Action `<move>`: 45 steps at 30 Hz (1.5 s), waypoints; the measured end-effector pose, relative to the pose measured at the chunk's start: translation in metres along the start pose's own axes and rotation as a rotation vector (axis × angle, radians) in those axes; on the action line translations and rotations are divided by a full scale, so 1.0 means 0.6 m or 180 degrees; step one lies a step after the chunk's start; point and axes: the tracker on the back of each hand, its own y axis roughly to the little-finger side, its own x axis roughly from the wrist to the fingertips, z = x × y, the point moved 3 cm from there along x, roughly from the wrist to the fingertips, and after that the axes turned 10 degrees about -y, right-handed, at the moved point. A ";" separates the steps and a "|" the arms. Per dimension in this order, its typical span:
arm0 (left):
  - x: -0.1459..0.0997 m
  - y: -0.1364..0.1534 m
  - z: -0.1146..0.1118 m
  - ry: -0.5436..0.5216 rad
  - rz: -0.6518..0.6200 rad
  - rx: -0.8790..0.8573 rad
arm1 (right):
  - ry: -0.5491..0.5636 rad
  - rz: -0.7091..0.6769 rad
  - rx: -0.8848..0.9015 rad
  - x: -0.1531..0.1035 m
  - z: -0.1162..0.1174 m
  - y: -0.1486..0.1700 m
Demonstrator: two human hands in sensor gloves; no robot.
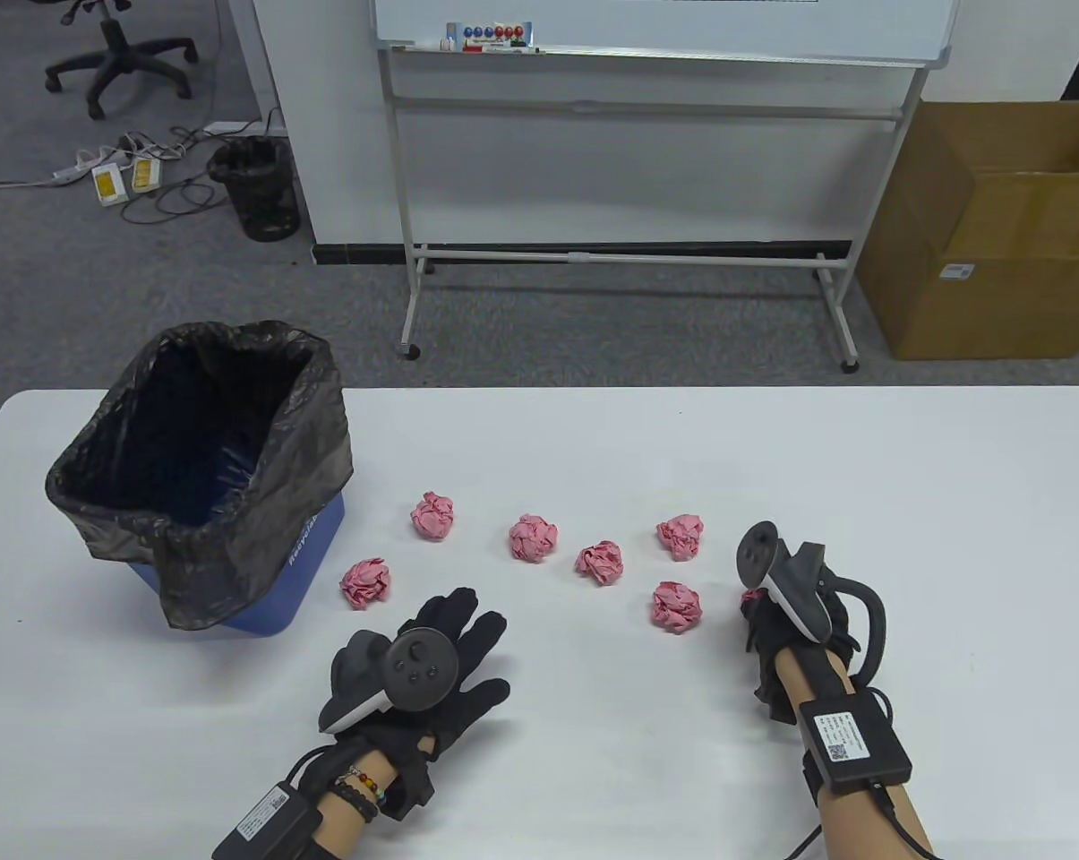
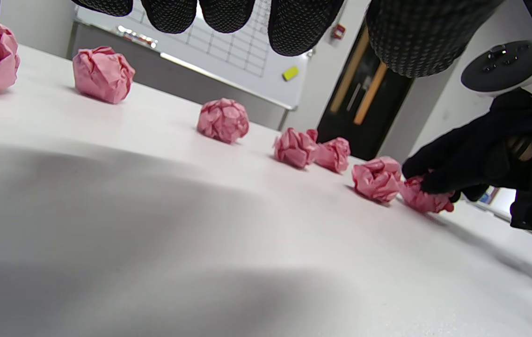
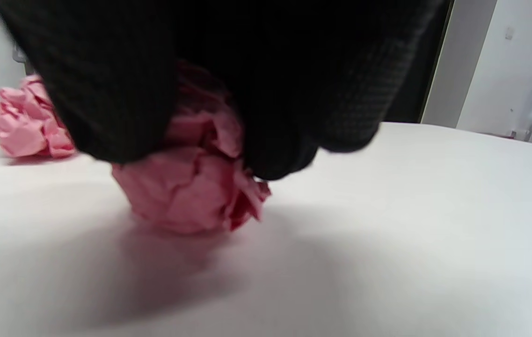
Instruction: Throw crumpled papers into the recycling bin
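Several pink crumpled paper balls lie in a loose row across the white table point(image 1: 861, 502); the leftmost ball point(image 1: 366, 582) is nearest the bin. The blue recycling bin point(image 1: 313, 551), lined with a black bag, stands at the table's left. My right hand point(image 1: 754, 611) grips one paper ball point(image 3: 191, 187) that still touches the table at the row's right end; the ball also shows in the left wrist view point(image 2: 427, 200). Another ball point(image 1: 676, 606) lies just left of that hand. My left hand point(image 1: 476, 627) rests flat on the table, fingers spread, holding nothing, below the row.
Beyond the table's far edge stand a whiteboard on a wheeled frame point(image 1: 629, 255), a cardboard box point(image 1: 996, 233) at right, a small black waste basket point(image 1: 257, 188) and an office chair point(image 1: 114, 54) on the floor.
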 end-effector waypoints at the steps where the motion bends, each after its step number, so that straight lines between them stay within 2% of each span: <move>1: -0.001 0.000 0.001 -0.0006 -0.0005 -0.0007 | 0.0007 0.0002 -0.0044 -0.001 -0.001 -0.003; 6: 0.000 -0.001 0.004 -0.0032 -0.0013 -0.0038 | 0.0242 -0.0005 -0.0106 -0.014 -0.013 -0.010; 9: -0.001 -0.001 0.006 -0.0046 -0.0016 -0.0058 | 0.0249 -0.0019 -0.0143 -0.026 -0.026 -0.011; 15: -0.004 0.003 0.012 -0.0076 0.0017 -0.0118 | 0.0335 -0.0148 -0.0133 -0.069 -0.050 -0.021; 26: -0.001 0.005 0.009 -0.0029 0.0053 -0.0216 | 0.0340 -0.0531 -0.0232 -0.154 -0.061 -0.063; 31: 0.000 0.007 0.010 -0.0010 0.0098 -0.0481 | 0.0290 -0.0839 0.0083 -0.199 -0.068 -0.101; 34: -0.001 0.004 0.013 -0.0027 0.0046 -0.0297 | 0.0282 -0.1020 0.0310 -0.220 -0.067 -0.126; 39: 0.000 0.006 0.010 0.0053 0.0080 -0.0761 | 0.0238 -0.1452 0.0775 -0.257 -0.058 -0.184; 43: -0.001 0.009 0.007 0.0140 0.0216 -0.1595 | 0.0211 -0.1780 0.1013 -0.284 -0.051 -0.227; 45: -0.002 0.010 0.004 0.0224 0.0236 -0.1800 | 0.0183 -0.1843 0.1147 -0.292 -0.049 -0.240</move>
